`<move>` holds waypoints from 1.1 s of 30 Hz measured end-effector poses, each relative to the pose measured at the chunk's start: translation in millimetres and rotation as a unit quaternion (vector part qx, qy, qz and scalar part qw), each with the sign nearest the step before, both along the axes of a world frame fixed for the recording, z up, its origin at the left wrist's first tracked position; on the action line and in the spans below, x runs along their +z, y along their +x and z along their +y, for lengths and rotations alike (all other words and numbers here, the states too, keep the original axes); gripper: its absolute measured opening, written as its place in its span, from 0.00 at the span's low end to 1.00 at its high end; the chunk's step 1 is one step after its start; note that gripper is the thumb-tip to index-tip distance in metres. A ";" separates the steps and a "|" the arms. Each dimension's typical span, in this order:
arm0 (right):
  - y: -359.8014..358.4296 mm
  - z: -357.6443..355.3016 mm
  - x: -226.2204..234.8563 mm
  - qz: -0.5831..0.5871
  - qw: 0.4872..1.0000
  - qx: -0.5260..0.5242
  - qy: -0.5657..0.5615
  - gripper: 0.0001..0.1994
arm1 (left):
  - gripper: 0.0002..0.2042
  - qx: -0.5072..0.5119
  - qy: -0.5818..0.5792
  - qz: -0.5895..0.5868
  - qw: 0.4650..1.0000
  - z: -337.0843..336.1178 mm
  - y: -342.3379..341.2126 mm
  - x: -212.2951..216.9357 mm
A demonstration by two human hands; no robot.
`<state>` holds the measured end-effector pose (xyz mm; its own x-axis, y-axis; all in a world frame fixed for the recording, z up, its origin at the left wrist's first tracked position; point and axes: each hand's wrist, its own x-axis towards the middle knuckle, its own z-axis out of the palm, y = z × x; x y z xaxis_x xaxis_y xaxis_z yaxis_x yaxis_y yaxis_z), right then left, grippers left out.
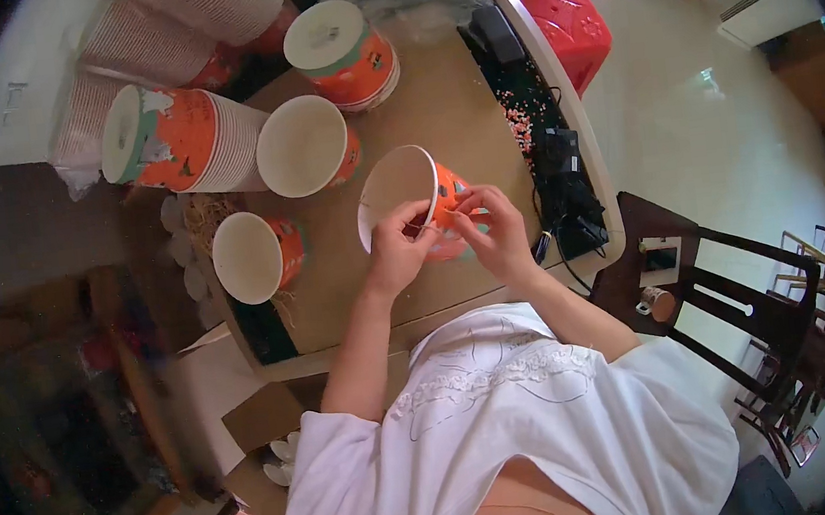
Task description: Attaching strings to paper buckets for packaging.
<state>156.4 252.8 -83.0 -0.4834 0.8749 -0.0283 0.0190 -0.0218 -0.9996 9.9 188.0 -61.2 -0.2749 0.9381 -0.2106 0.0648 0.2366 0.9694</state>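
A large orange paper cup (448, 187) with a white inside lies tilted on the brown board before me, its mouth facing left. At its rim, my left hand (400, 251) is closed in a pinch, its fingertips by the near edge of the mouth. My right hand (499, 235) pinches at the cup's outer wall, just right of the left fingertips. Between the two hands runs a thin brown cord (441, 224), partly hidden by the fingers. Two more open cups, one (303, 146) farther off and one (249, 259) to the left, rest nearby.
Stacked orange cups (184, 136) lie at the far left, with another short stack (341, 56) beyond. Loose brown strands (207, 217) sit at the table's left edge. Black adapters and cables (567, 176) line the right edge, past which stand a red stool (559, 26) and dark chair (726, 275).
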 end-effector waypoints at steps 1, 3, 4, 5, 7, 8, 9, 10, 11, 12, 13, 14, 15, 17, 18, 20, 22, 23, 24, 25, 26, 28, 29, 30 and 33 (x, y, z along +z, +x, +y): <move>1.0 1.7 -0.1 0.000 1.000 -0.002 -0.002 0.04 | 0.13 -0.009 -0.001 -0.010 1.000 -0.3 0.3 -0.6; 3.1 5.6 1.2 -0.050 0.999 0.009 -0.012 0.04 | 0.15 -0.011 0.003 0.002 1.000 -0.5 2.6 -1.7; 4.1 6.6 -0.7 -0.050 0.999 0.008 -0.013 0.04 | 0.17 -0.011 0.009 0.013 1.000 -0.6 3.4 -2.1; 5.0 7.4 -3.7 -0.051 0.998 0.013 -0.016 0.04 | 0.17 -0.012 0.008 0.013 1.000 -0.6 3.7 -1.8; 7.2 9.9 -4.5 -0.053 0.998 0.015 -0.020 0.04 | 0.19 -0.025 0.010 0.034 0.999 -0.3 4.2 -0.7; 7.9 10.9 -3.0 -0.064 0.997 0.024 -0.029 0.04 | 0.19 -0.024 0.010 0.034 0.999 -1.0 4.3 -1.2; 8.6 11.5 -2.4 -0.074 0.996 0.032 -0.039 0.04 | 0.19 -0.026 0.012 0.033 0.999 -1.5 4.5 -1.9; 8.9 11.8 -3.2 -0.073 0.996 0.033 -0.039 0.04 | 0.19 -0.028 0.015 0.031 0.999 -1.9 4.6 -2.4; 9.3 12.2 -4.0 -0.065 0.996 0.037 -0.038 0.04 | 0.19 -0.028 0.015 0.031 0.999 -1.9 4.7 -2.8; 9.7 12.4 -4.5 -0.056 0.997 0.042 -0.037 0.04 | 0.19 -0.034 0.017 0.041 0.998 -1.8 4.7 -3.1; 10.3 12.9 -3.4 -0.056 0.997 0.042 -0.037 0.04 | 0.19 -0.040 0.020 0.051 0.998 -1.8 4.8 -3.4; 11.1 13.6 -1.0 -0.064 0.996 0.047 -0.044 0.04 | 0.19 -0.039 0.019 0.050 0.998 -2.3 5.2 -4.8; 11.4 14.0 0.9 -0.072 0.995 0.052 -0.050 0.05 | 0.19 -0.037 0.019 0.055 0.998 -3.1 5.7 -6.9; 11.7 14.1 2.9 -0.065 0.995 0.052 -0.063 0.06 | 0.19 -0.034 0.019 0.058 0.998 -3.5 6.6 -7.8; 11.9 14.3 3.3 -0.058 0.994 0.050 -0.077 0.07 | 0.19 -0.038 0.014 0.059 0.997 -3.2 7.1 -7.0; 12.8 14.8 1.3 -0.068 0.994 0.053 -0.065 0.07 | 0.19 -0.042 0.008 0.060 0.997 -2.7 8.5 -4.6; 13.6 15.4 -0.9 -0.078 0.994 0.055 -0.054 0.07 | 0.19 -0.043 0.012 0.085 0.995 -2.3 10.3 -1.1; 14.0 15.8 -1.5 -0.086 0.994 0.061 -0.043 0.06 | 0.19 -0.042 0.013 0.085 0.995 -2.2 10.5 0.7; 14.2 16.0 -2.0 -0.093 0.993 0.066 -0.033 0.06 | 0.19 -0.050 0.002 0.102 0.994 -2.0 10.7 2.4; 14.3 16.1 -2.6 -0.094 0.993 0.066 -0.033 0.06 | 0.19 -0.059 -0.008 0.119 0.991 -1.7 10.9 4.2; 14.0 16.3 -3.3 -0.091 0.993 0.065 -0.035 0.06 | 0.19 -0.058 -0.007 0.118 0.991 -1.1 11.2 6.1; 13.8 16.4 -5.4 -0.089 0.993 0.064 -0.037 0.07 | 0.18 -0.067 0.014 0.127 0.989 0.4 12.4 8.2; 13.4 15.7 -6.1 -0.090 0.993 0.061 -0.048 0.07 | 0.18 -0.064 0.014 0.127 0.990 0.0 12.6 5.8; 12.9 15.1 -7.4 -0.091 0.992 0.057 -0.060 0.07 | 0.16 -0.065 0.017 0.109 0.992 -0.4 12.5 0.3; 16.1 14.0 -18.3 -0.121 0.989 0.072 -0.034 0.07 | 0.14 -0.054 0.002 0.088 0.995 -3.1 11.8 -20.8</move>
<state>172.5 266.8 -101.4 -0.5751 0.7895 -0.2144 0.2647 -0.0683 -0.9619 21.7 184.8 -81.9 -0.2046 0.9649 -0.1647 0.2594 0.2157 0.9414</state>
